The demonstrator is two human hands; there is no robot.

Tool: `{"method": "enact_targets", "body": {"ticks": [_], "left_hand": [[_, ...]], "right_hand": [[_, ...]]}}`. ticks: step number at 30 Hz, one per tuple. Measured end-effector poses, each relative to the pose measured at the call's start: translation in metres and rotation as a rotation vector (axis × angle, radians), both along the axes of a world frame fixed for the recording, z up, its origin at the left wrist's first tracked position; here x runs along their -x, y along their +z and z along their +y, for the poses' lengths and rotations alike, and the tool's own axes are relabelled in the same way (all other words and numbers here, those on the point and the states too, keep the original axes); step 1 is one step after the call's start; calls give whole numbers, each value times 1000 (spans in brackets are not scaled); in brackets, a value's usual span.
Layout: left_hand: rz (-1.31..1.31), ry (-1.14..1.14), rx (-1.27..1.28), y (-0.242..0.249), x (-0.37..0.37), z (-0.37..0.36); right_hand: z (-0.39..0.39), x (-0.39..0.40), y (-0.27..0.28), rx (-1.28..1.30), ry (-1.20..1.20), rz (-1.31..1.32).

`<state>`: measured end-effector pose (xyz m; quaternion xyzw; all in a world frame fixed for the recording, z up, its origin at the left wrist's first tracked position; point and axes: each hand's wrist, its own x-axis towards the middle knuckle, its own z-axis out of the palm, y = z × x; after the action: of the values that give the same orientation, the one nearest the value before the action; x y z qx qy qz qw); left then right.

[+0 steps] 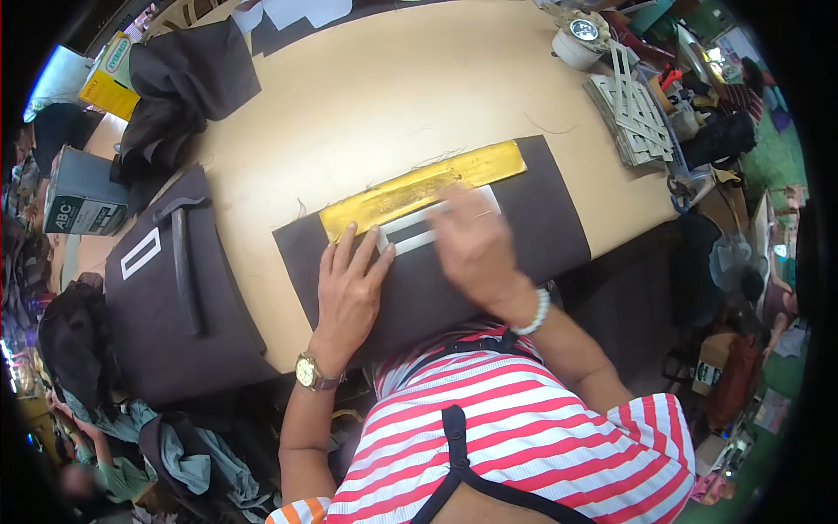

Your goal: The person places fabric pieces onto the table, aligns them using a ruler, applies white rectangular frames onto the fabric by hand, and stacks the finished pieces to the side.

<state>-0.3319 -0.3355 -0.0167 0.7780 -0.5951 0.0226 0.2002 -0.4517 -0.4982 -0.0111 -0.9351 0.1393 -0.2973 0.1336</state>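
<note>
A dark sheet of fabric lies at the table's front edge, before my body. Across its far part runs a worn yellow strip, its surface creased and shiny. Just below the strip is a narrow white rectangular frame with a slot through which the dark fabric shows. My left hand lies flat with fingers spread, its fingertips at the left ends of the strip and frame. My right hand, blurred, is curled over the frame's right part with fingers closed; whatever is in them is hidden.
On the left, a hammer and another white frame lie on dark fabric. A metal can and a yellow box stand beyond. White slatted templates and a round tape roll sit at the far right.
</note>
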Motion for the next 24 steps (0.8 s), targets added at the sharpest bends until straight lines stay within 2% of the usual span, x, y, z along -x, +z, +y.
{"method": "enact_targets", "body": {"ticks": [1,4,7,16,24], "left_hand": [[7,12,-7,-1,1,2],[3,9,-91,0,-1,7],[-35,2,-95,3,-1,4],[-54,-29,-139,6,-6,6],[-18,-106,-198,13,-16,12]], "right_hand": [[18,-9,-6,-88,126,-23],[49,-15,-19,-189,134,88],[34,-3,-18,-119,134,226],[-11,28,-6,-60,-65,292],[-37,39,-9,216,-272,293]]}}
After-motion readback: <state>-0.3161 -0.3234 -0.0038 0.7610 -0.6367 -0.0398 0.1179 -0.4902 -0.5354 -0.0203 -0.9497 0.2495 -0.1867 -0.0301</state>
